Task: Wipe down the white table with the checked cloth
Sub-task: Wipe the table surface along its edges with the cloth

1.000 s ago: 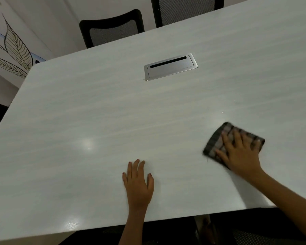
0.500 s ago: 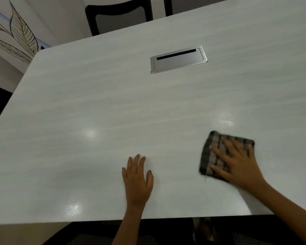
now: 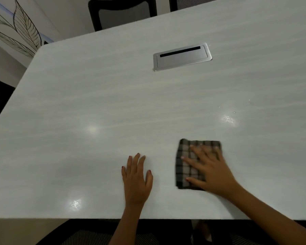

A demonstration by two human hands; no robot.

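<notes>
The white table [image 3: 113, 106] fills most of the head view. A folded checked cloth [image 3: 185, 167], dark brown and grey, lies flat on it near the front edge, right of centre. My right hand [image 3: 208, 172] presses on the cloth with straight, spread fingers and covers its right half. My left hand [image 3: 136, 179] rests flat on the bare tabletop a short way left of the cloth, fingers straight.
A silver cable hatch [image 3: 182, 57] is set flush into the table farther back. Two black mesh chairs [image 3: 122, 13] stand behind the far edge. Small specks and light glare [image 3: 228, 119] show on the surface beyond the cloth.
My right hand has slid the cloth leftward, toward my left hand, along the front of the table. My left hand has stayed in place.
</notes>
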